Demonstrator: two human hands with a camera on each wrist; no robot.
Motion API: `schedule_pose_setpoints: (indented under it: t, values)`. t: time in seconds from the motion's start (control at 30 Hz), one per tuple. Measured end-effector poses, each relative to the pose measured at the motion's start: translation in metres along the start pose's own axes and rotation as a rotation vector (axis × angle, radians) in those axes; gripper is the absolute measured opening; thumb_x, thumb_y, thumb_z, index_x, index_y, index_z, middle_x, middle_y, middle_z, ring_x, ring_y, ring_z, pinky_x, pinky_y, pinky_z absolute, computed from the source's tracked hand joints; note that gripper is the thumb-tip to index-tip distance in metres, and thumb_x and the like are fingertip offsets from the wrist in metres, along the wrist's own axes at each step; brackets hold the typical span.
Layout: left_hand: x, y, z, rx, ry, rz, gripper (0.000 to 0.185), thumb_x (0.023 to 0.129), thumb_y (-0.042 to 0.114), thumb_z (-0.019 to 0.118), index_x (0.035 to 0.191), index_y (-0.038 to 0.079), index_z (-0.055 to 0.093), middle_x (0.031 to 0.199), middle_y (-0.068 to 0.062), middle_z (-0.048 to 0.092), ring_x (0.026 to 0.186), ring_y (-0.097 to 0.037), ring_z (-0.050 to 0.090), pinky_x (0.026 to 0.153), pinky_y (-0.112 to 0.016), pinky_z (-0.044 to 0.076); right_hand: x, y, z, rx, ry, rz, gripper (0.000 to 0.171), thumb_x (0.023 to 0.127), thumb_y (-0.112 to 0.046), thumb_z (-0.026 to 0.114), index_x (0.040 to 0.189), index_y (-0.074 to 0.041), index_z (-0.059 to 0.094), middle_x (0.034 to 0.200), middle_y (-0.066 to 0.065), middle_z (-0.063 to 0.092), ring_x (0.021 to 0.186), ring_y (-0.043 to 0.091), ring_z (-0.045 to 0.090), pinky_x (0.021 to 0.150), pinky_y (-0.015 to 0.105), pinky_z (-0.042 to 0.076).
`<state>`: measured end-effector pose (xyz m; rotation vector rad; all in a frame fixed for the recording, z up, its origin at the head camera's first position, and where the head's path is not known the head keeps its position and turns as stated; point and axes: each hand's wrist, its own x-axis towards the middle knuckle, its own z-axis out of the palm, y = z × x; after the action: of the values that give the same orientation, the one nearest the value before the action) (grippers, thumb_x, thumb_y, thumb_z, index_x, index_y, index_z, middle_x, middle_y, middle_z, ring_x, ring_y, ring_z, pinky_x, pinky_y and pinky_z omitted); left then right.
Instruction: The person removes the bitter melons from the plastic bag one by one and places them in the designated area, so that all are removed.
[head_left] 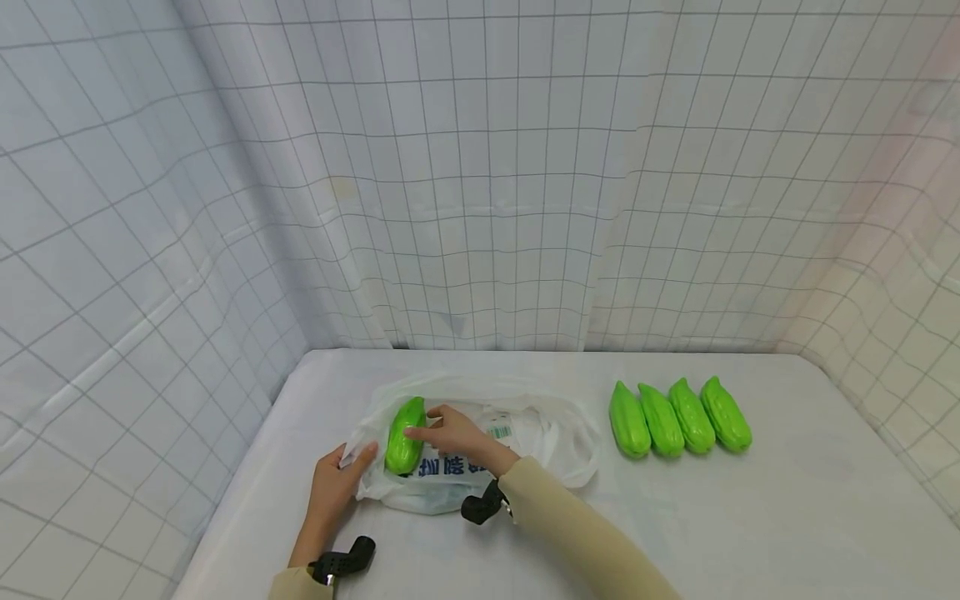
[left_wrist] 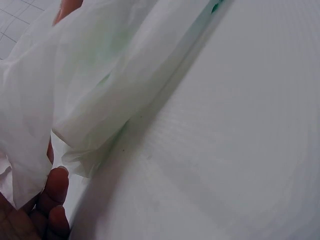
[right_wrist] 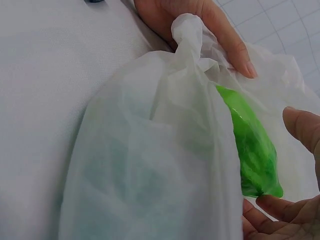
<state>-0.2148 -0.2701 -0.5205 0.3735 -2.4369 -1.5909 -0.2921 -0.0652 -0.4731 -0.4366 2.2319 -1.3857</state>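
A white translucent plastic bag [head_left: 450, 493] with dark blue printing lies on the table. One glossy green, elongated fruit-like piece [head_left: 406, 437] sits at the bag's left mouth, partly covered by its film in the right wrist view. My left hand [head_left: 332, 493] pinches the bag's edge at that end, thumb on the film. My right hand [head_left: 461, 435] is over the bag at the green piece. In the right wrist view, its fingers [right_wrist: 280, 207] are at the piece's lower tip, and the thumb [right_wrist: 301, 125] stands apart from it.
Several more green pieces [head_left: 678, 419] lie side by side in a row to the right of the bag. The white-covered table [head_left: 750, 517] is bordered by white curtains [head_left: 480, 208] with a grid pattern at the back and sides.
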Motion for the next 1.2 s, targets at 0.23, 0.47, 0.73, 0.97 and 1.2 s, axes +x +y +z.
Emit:
schedule_pose_setpoints:
  t: [0.23,0.47,0.73,0.97,1.2]
  values:
    - [0.001,0.001,-0.001,0.017,0.001,-0.008,0.049,0.085,0.043,0.064,0.11,0.001,0.064,0.094,-0.011,0.066,0.073,-0.011,0.053,0.067,-0.023,0.044,0.004,0.002,0.001,0.079,-0.015,0.014,0.076,0.082,-0.047,0.065,0.135,0.0,0.039,0.105,0.011,0.061,0.081,0.021,0.061,0.071,0.035,0.048]
    - [0.001,0.002,-0.001,0.026,0.002,-0.01,0.048,0.085,0.043,0.063,0.108,0.001,0.064,0.089,-0.009,0.065,0.071,-0.012,0.052,0.065,-0.024,0.043,0.005,0.002,0.003,0.062,0.017,0.056,0.079,0.08,-0.052,0.065,0.135,-0.001,0.039,0.105,0.01,0.06,0.08,0.018,0.061,0.07,0.035,0.048]
    - [0.001,0.002,-0.001,0.018,-0.005,-0.01,0.048,0.085,0.043,0.063,0.109,0.002,0.064,0.089,-0.008,0.065,0.071,-0.012,0.052,0.066,-0.024,0.043,0.009,-0.001,0.01,0.049,0.068,0.086,0.079,0.079,-0.053,0.066,0.133,0.0,0.041,0.119,0.014,0.054,0.077,0.018,0.061,0.07,0.036,0.049]
    - [0.0,0.001,-0.001,0.011,-0.008,0.001,0.047,0.086,0.042,0.063,0.11,0.001,0.063,0.092,-0.01,0.065,0.073,-0.011,0.053,0.067,-0.023,0.044,0.012,-0.003,0.018,0.045,0.128,0.134,0.078,0.077,-0.052,0.068,0.131,-0.001,0.044,0.119,0.015,0.055,0.079,0.02,0.062,0.072,0.035,0.05]
    - [-0.001,0.0,-0.001,-0.001,-0.002,0.001,0.046,0.086,0.042,0.063,0.108,0.001,0.064,0.09,-0.01,0.066,0.072,-0.01,0.053,0.067,-0.023,0.044,0.012,-0.003,0.023,0.028,0.168,0.135,0.072,0.078,-0.047,0.069,0.127,0.002,0.048,0.102,0.011,0.059,0.07,0.017,0.058,0.06,0.03,0.044]
